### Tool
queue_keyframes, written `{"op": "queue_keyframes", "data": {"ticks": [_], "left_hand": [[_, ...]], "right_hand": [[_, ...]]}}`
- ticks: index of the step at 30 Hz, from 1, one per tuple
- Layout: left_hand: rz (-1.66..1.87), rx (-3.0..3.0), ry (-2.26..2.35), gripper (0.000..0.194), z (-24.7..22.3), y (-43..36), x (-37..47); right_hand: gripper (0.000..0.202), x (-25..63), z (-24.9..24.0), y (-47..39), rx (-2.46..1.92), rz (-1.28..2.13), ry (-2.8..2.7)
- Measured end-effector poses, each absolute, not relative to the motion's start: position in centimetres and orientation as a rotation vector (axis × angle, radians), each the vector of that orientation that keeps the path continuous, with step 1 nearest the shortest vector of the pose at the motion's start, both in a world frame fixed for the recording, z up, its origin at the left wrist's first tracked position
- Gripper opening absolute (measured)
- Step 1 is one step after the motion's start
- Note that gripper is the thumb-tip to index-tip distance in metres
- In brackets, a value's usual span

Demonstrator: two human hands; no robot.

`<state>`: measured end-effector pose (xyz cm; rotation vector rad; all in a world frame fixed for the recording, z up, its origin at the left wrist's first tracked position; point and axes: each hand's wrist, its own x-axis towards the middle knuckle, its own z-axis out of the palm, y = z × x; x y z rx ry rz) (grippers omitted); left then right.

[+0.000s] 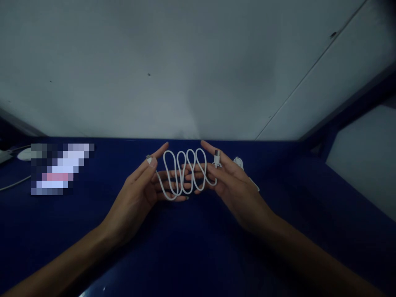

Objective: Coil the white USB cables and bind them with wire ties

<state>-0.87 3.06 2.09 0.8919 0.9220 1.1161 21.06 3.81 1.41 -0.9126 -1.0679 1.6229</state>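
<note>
A white cable (191, 171) stretches between my two hands in several loose, wavy coils. My left hand (144, 185) grips one plug end between thumb and index finger, its metal tip pointing up and left. The other end, a white plug with a metal tip (217, 156), stands upright at the thumb of my right hand (232, 181), which holds that end. The other fingers of both hands extend behind and under the coils, and their tips come close together in the middle.
Behind my right hand, a white round object (238, 162) lies on the blue table (173, 255). A blurred-out patch (62, 169), a white mouse-like object (24, 154) and a white cord (15, 184) are at the left. A pale panel (154, 82) rises behind the table.
</note>
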Motion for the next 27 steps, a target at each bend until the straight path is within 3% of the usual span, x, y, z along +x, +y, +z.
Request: {"op": "queue_keyframes", "data": {"ticks": [5,14,27], "left_hand": [[1.124,0.879,0.916,0.056,2.08,3.02,-0.72],[1.103,0.872,0.914,0.057,2.03,2.95,-0.69],[1.096,0.834,0.896,0.056,2.31,2.87,-0.77]], "right_hand": [[0.037,20.96,1.59,3.71,-0.908,1.597,-1.166],[0.022,20.78,1.49,3.61,-0.875,1.678,-1.100],[0.030,21.07,1.85,3.71,-0.774,1.805,-1.019]]}}
